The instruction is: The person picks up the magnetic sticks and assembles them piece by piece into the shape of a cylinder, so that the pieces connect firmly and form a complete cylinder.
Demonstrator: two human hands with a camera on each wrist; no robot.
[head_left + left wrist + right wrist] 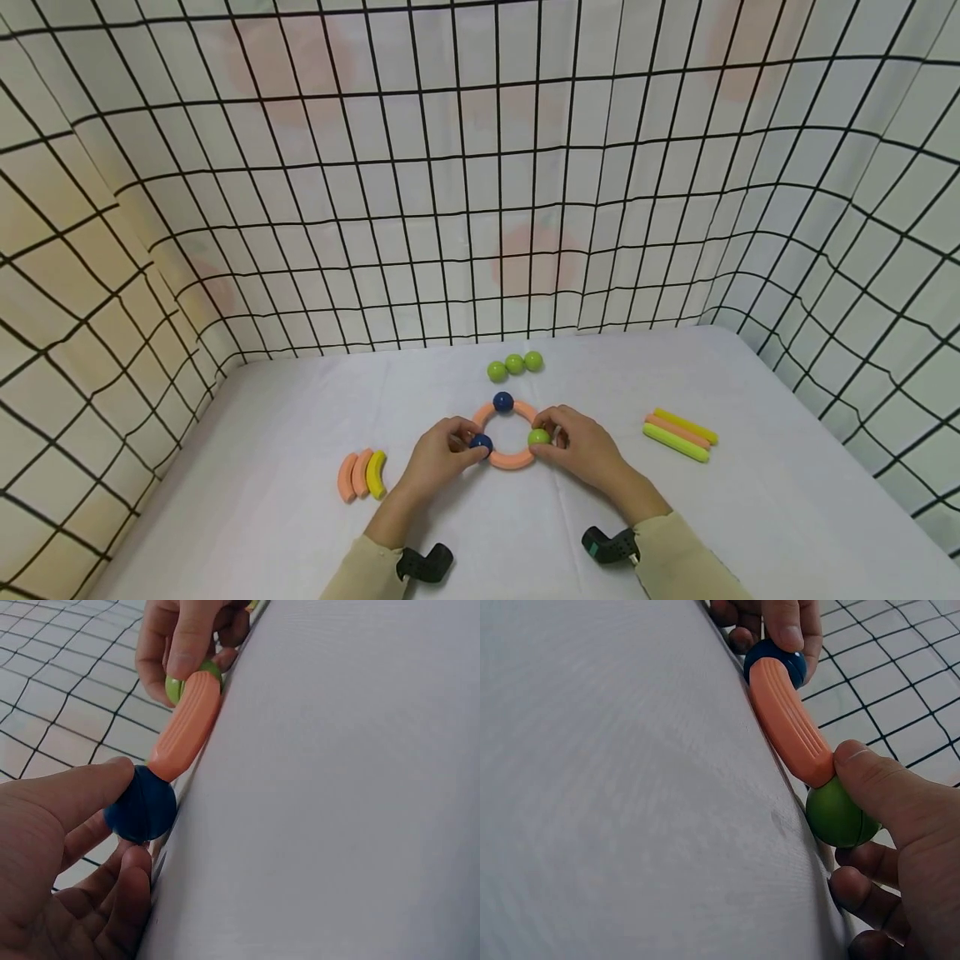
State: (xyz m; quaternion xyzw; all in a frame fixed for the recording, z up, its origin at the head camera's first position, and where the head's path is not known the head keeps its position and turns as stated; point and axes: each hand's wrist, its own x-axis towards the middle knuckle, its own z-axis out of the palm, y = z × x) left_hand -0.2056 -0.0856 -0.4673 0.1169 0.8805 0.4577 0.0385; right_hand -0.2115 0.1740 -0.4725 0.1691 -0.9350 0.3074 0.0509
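A ring of orange curved pieces [510, 459] joined by balls lies on the white table [300, 508]. My left hand [442, 450] pinches the dark blue ball [481, 442] [140, 809] at the ring's left. My right hand [577, 446] pinches the green ball [538, 437] [838, 815] at its right. A second blue ball [503, 402] sits at the ring's far side. Between the two held balls runs one ribbed orange curved piece [187, 724] [789, 721].
Three green balls [514, 364] lie in a row behind the ring. Two orange curved pieces and a yellow one [362, 474] lie at the left. Straight yellow, orange and green sticks [678, 435] lie at the right. Grid-patterned cloth walls [480, 183] enclose the table.
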